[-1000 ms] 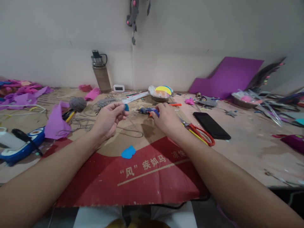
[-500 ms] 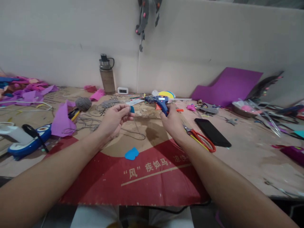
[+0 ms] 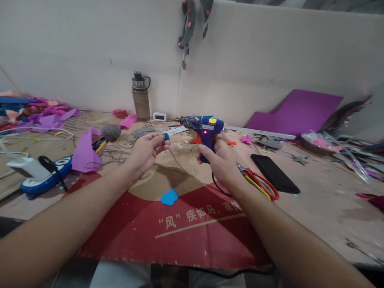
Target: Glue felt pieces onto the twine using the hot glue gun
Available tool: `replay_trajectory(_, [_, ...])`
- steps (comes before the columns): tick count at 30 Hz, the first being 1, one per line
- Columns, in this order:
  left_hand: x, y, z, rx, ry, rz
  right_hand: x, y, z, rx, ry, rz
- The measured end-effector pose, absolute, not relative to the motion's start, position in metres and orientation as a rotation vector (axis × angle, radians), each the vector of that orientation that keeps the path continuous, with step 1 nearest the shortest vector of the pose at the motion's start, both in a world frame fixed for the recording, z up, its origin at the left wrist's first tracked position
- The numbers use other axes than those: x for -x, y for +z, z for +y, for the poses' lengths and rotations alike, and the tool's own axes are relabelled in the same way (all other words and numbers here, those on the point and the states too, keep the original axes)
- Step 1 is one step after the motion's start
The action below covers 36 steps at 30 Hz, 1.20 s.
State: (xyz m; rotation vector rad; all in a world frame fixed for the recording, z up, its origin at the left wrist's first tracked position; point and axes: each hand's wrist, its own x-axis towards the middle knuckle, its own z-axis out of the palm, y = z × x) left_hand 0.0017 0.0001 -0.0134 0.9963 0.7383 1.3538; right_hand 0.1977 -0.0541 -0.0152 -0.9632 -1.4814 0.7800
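Observation:
My right hand [image 3: 220, 160] grips the handle of a blue hot glue gun [image 3: 204, 127], held upright above the table with its nozzle pointing left and a red light lit on its side. My left hand [image 3: 145, 151] pinches a small blue felt piece [image 3: 166, 137] between thumb and fingers, just left of the nozzle; a thin grey thread hangs from it. A second blue felt shape [image 3: 169, 197] lies flat on the red and brown cardboard sheet [image 3: 192, 232] below my hands.
Red-handled scissors [image 3: 261, 184] and a black phone [image 3: 274, 169] lie right of my right hand. A grey yarn ball [image 3: 111, 132], purple felt scraps [image 3: 85, 154], a water bottle [image 3: 141, 97] and a small clock [image 3: 159, 116] sit behind. A purple sheet [image 3: 295, 112] leans on the wall.
My right hand picked the glue gun up from the table and raised it upright toward the blue piece in my left hand. The camera tilted slightly.

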Motion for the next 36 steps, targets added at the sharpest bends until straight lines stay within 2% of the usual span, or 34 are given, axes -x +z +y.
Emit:
replay_trajectory(9, [0.0017, -0.0135, 0.0016, -0.986, 1.353, 0.765, -0.1987, -0.0176, -0.0593, 1.134, 0.408, -1.763])
replay_trajectory(36, [0.0003, -0.0136, 0.0010, -1.023, 1.380, 0.819, -0.1941, -0.0147, -0.0662, 1.166, 0.320, -1.835])
